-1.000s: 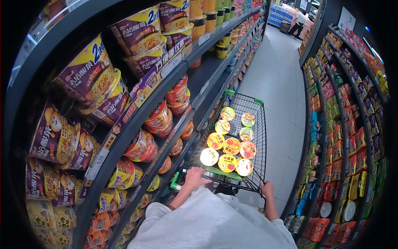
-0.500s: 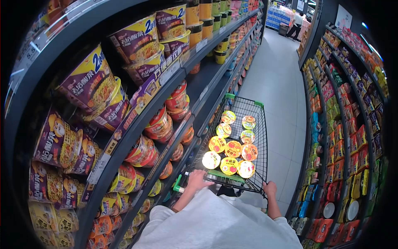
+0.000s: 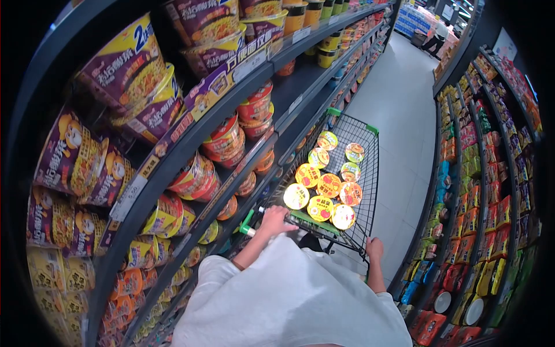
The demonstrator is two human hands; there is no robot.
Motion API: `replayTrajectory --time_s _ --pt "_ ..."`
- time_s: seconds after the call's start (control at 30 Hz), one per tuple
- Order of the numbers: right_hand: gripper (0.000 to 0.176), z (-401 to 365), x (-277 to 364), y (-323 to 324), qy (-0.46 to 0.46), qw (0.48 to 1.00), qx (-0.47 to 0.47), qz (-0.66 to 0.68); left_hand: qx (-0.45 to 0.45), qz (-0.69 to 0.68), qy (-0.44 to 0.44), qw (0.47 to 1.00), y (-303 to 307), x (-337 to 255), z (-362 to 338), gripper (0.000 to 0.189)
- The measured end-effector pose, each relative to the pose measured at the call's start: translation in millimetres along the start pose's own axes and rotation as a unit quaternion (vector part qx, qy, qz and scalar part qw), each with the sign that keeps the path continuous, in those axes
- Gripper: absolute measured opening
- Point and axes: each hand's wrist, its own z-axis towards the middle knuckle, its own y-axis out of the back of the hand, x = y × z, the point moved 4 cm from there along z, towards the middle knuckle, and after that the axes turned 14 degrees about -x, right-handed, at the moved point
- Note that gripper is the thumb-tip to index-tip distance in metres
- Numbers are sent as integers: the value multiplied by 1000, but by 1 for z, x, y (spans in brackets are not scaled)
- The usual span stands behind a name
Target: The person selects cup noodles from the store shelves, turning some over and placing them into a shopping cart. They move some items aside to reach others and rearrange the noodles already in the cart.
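A black wire shopping cart [image 3: 374, 156] with green corner pieces stands in front of me, angled along the aisle. In its basket lie several round instant noodle cups [image 3: 329, 185], lids up, in yellow, orange, white and green. My left hand [image 3: 275, 220] is closed over the left end of the cart's handle, beside a green fitting [image 3: 247, 223]. At the cart's right rear corner, my right hand [image 3: 374, 248] is closed on the frame; its fingertips are partly hidden. My white shirt covers part of the handle between them.
Shelves [image 3: 283, 113] of cup noodles [image 3: 124, 63] rise close along the left. Racks of bagged goods [image 3: 462, 248] line the right side. A pale tiled floor [image 3: 399, 87] runs ahead between them. Far down the aisle stands a person [image 3: 436, 40] in dark trousers.
My view has shifted, so the cart and far aisle appear slightly higher and further right. The near shelf goods slide left and downward. Both hands stay on the cart.
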Motion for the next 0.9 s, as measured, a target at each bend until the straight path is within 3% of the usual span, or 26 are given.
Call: replayTrajectory --time_s 0.37,0.4,0.47,0.77,0.9 --pt "38 50 2 -27 102 993 44 -45 -65 33 3 997 -23 -17 0 56" --pt "37 55 0 -27 112 991 41 -57 -39 33 24 998 -18 -28 -1 51" --pt "36 56 1 -30 135 987 40 -77 -99 82 18 992 -25 -40 -5 50" --pt "36 68 0 -45 97 987 124 -41 -165 34 35 985 -20 -88 -37 54" --pt "32 75 7 -61 105 985 137 -24 -141 62 67 986 -15 -94 -41 57"
